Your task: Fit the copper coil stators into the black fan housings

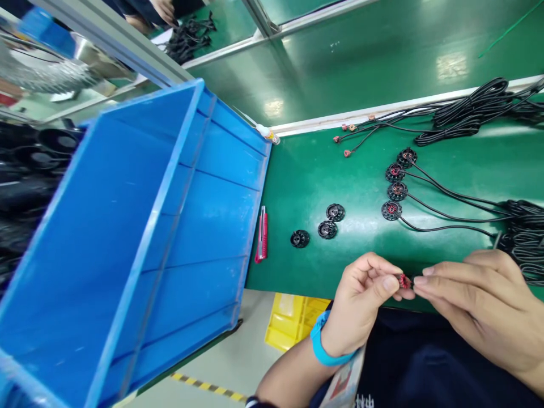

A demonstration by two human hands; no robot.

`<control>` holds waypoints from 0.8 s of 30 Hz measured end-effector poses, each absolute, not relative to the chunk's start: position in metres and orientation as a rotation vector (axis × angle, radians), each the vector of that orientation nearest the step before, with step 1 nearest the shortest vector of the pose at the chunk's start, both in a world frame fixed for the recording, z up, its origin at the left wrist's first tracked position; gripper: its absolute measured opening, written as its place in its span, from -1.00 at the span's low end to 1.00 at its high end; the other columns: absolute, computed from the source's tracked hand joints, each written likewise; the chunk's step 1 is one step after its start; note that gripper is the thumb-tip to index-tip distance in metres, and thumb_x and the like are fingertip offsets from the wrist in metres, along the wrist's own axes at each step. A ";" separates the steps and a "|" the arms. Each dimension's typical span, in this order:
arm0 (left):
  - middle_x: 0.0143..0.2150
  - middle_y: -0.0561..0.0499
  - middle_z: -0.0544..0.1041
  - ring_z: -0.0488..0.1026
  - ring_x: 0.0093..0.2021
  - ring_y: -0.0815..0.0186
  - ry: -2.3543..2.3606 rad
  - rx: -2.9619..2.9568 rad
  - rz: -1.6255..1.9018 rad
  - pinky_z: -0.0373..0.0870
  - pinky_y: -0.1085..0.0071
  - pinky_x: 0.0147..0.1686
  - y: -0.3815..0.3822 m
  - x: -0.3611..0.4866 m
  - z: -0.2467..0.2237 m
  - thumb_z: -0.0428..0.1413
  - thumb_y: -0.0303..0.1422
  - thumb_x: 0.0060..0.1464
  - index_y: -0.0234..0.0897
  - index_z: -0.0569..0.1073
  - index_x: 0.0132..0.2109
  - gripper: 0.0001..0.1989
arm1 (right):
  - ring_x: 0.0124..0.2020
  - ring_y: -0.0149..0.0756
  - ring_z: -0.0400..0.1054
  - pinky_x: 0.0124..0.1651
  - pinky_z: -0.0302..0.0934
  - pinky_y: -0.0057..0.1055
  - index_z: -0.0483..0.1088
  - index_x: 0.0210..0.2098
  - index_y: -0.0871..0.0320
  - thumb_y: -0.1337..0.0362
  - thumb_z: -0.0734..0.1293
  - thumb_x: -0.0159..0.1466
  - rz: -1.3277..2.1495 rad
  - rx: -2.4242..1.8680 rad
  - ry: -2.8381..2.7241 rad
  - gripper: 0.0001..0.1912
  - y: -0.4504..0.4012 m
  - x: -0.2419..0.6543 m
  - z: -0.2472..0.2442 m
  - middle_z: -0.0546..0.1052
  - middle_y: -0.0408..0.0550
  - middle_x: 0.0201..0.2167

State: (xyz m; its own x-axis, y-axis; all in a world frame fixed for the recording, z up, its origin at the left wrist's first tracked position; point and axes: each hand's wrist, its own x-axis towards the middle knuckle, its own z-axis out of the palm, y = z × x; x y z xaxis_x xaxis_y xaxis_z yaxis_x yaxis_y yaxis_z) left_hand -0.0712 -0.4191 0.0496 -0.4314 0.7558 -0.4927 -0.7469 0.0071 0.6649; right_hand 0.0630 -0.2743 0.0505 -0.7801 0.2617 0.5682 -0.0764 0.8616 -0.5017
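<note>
Near the table's front edge, my left hand pinches a small red coil part between thumb and fingertips. My right hand is closed with its fingertips together just right of that part, on what looks like its black cable, mostly hidden by the fingers. Beyond the hands, several round black housings stand in a column, each with a coil in it and a black cable running right. Three loose black housings without cables lie further left.
A large blue bin stands at the left, beside a red utility knife. Bundled black cables with red coil ends lie along the back ledge; more cables lie at right. A yellow bin sits below the table.
</note>
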 end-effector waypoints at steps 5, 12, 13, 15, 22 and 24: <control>-0.45 0.10 0.58 0.59 -0.42 0.39 1.123 -0.021 1.655 0.40 0.50 -0.31 -0.417 -0.070 0.050 0.50 -0.06 -0.02 -0.30 0.53 -0.26 -0.55 | -0.29 -0.32 0.53 -0.20 0.35 -0.26 0.47 -0.09 0.07 0.48 0.35 0.41 0.774 -0.220 -2.370 -0.81 -0.277 0.050 0.056 0.65 -0.11 -0.23; -0.43 0.09 0.58 0.54 -0.40 0.39 1.075 -0.060 1.667 0.38 0.47 -0.28 -0.414 -0.069 0.051 0.48 -0.04 0.01 -0.28 0.51 -0.28 -0.56 | -0.22 -0.28 0.56 -0.17 0.35 -0.29 0.44 0.04 0.09 0.28 0.37 0.46 0.875 -0.216 -2.372 -0.82 -0.272 0.044 0.057 0.65 -0.05 -0.17; -0.42 0.08 0.57 0.52 -0.38 0.38 1.067 -0.074 1.664 0.38 0.46 -0.27 -0.413 -0.069 0.052 0.47 -0.04 0.01 -0.28 0.51 -0.29 -0.56 | -0.19 -0.25 0.56 -0.15 0.36 -0.27 0.43 0.11 0.09 0.22 0.39 0.45 0.868 -0.207 -2.385 -0.73 -0.272 0.044 0.055 0.65 -0.03 -0.12; -0.40 0.08 0.55 0.49 -0.34 0.37 1.040 -0.109 1.654 0.38 0.45 -0.24 -0.411 -0.069 0.054 0.48 -0.05 0.00 -0.27 0.50 -0.29 -0.56 | -0.18 -0.26 0.56 -0.13 0.37 -0.27 0.42 0.17 0.10 0.23 0.44 0.41 0.860 -0.173 -2.398 -0.63 -0.271 0.043 0.052 0.65 -0.02 -0.07; -0.36 0.08 0.45 0.38 -0.30 0.39 1.056 -0.078 1.622 0.33 0.47 -0.20 -0.405 -0.067 0.054 0.44 -0.05 0.06 -0.27 0.45 -0.28 -0.56 | -0.27 -0.34 0.53 -0.17 0.33 -0.29 0.49 0.01 0.11 0.37 0.48 0.36 0.928 -0.176 -2.347 -0.76 -0.271 0.040 0.048 0.66 -0.09 -0.18; -0.34 0.09 0.44 0.37 -0.28 0.39 1.105 -0.021 1.649 0.34 0.46 -0.19 -0.407 -0.066 0.052 0.39 -0.03 0.14 -0.25 0.44 -0.22 -0.58 | -0.31 -0.34 0.52 -0.21 0.35 -0.29 0.51 -0.01 0.08 0.36 0.48 0.36 0.940 -0.187 -2.345 -0.78 -0.270 0.041 0.049 0.66 -0.11 -0.21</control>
State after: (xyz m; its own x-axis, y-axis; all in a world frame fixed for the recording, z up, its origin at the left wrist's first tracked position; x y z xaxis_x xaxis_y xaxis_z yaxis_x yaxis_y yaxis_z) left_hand -0.0657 -0.4065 0.0520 -0.4019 0.7522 -0.5221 -0.7690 0.0322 0.6384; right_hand 0.0405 -0.2699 0.0492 -0.8105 0.3364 0.4795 -0.0880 0.7394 -0.6674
